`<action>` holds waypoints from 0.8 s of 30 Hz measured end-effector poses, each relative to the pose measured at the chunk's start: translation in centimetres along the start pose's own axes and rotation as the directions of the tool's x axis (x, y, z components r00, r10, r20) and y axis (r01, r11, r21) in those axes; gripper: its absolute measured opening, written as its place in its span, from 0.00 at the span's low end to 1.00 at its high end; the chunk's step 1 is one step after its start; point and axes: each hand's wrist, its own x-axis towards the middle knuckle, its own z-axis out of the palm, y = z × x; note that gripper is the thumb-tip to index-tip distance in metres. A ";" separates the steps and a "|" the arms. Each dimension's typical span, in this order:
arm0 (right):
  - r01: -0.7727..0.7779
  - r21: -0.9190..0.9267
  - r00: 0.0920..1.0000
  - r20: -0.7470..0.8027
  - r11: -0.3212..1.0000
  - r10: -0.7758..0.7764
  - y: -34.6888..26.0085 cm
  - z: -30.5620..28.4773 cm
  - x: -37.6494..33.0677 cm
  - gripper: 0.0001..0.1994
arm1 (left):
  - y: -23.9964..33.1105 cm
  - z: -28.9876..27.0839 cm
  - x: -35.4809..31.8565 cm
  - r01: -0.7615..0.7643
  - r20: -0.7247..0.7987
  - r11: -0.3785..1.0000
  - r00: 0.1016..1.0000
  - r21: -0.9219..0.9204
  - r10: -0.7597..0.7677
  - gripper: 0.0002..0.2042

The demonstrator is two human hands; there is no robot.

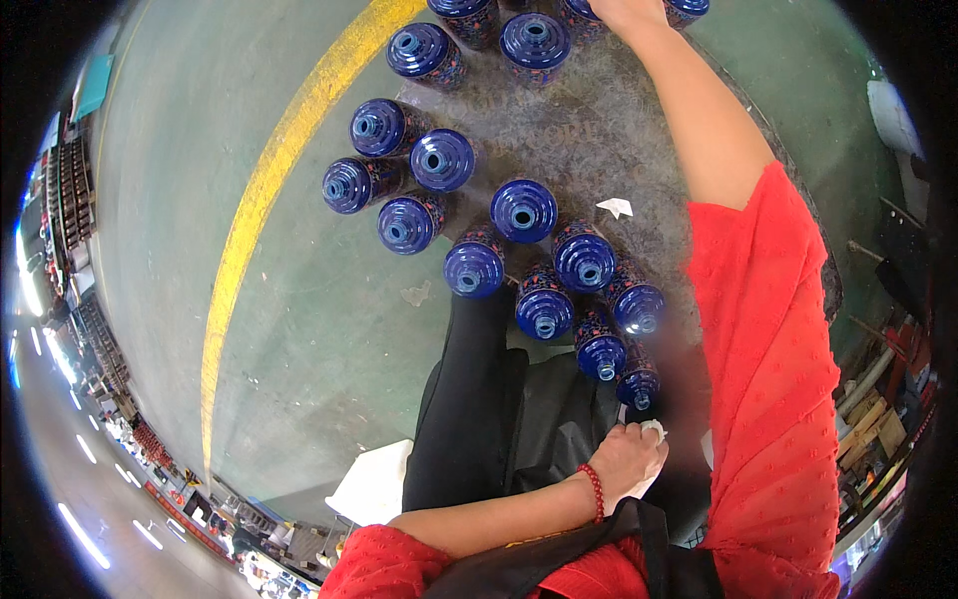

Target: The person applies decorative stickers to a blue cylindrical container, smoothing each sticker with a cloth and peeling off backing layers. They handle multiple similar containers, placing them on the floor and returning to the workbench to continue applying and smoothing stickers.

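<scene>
My left hand (631,459), with a red bead bracelet at its wrist, is closed around a crumpled white cloth (654,429) close to my lap. Just beyond it stands the nearest of several blue bottles (639,387). These have glossy blue shoulders, narrow open necks and bodies with a small red-flecked pattern. My right arm stretches far forward, and my right hand (627,12) is at the top edge beside a far blue bottle (583,14). Its fingers are cut off by the frame, so whether it grips that bottle is hidden.
The bottles stand in a winding group on a worn, dark tabletop (559,120). A small white paper scrap (615,208) lies among them. Left of the table, a yellow line (261,200) curves across the green floor (329,329). Wood pieces (878,429) are piled at the right.
</scene>
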 end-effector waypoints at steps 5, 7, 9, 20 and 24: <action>0.103 0.087 0.991 -0.099 0.991 -0.095 3.0 -5.7 -4.2 0.19 | -0.4 -2.3 1.4 0.021 -0.122 0.989 0.992 -0.143 -0.039 0.10; 0.125 0.187 0.989 -0.106 0.974 -0.107 4.1 -11.1 -7.1 0.17 | -0.9 -3.5 2.2 0.046 -0.267 0.961 0.956 -0.273 -0.122 0.09; 0.193 0.224 0.973 -0.169 0.955 -0.157 4.4 -17.1 -10.9 0.14 | -1.9 -4.8 3.4 0.010 -0.392 0.811 0.872 -0.586 -0.294 0.09; -0.109 0.844 0.964 -0.039 0.525 0.264 2.4 -39.6 -34.7 0.13 | -0.8 -8.6 2.1 -0.585 -0.599 0.162 0.714 -0.795 -0.362 0.21; -0.147 0.893 0.921 -0.033 0.426 0.387 3.8 -40.3 -39.8 0.15 | 0.1 -8.4 -0.2 -0.577 -0.719 0.500 0.680 -0.646 -0.144 0.21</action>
